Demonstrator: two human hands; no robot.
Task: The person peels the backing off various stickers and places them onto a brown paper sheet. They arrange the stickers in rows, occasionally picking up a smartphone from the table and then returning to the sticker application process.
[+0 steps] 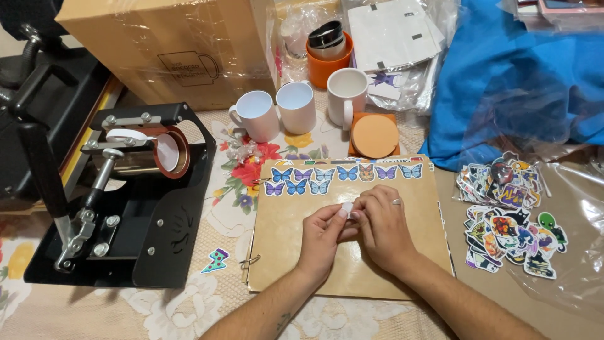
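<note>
Fingers [352, 211] of both hands pinch a small white sticker [346, 208] between them, just above the tan album [283, 264], apparently to peel its backing. Butterfly stickers [327, 177] line the album's top edge; white mugs [296, 107] stand behind on the worktop [189, 311].

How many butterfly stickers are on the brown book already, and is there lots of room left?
Two rows of butterfly stickers already sit along the top of the brown kraft-paper ring-bound album: about seven above, three below. Right now the left hand and right hand pinch a small white piece together over the page. Most of the page is bare, and a pile of colourful cartoon stickers waits beside it.
</note>
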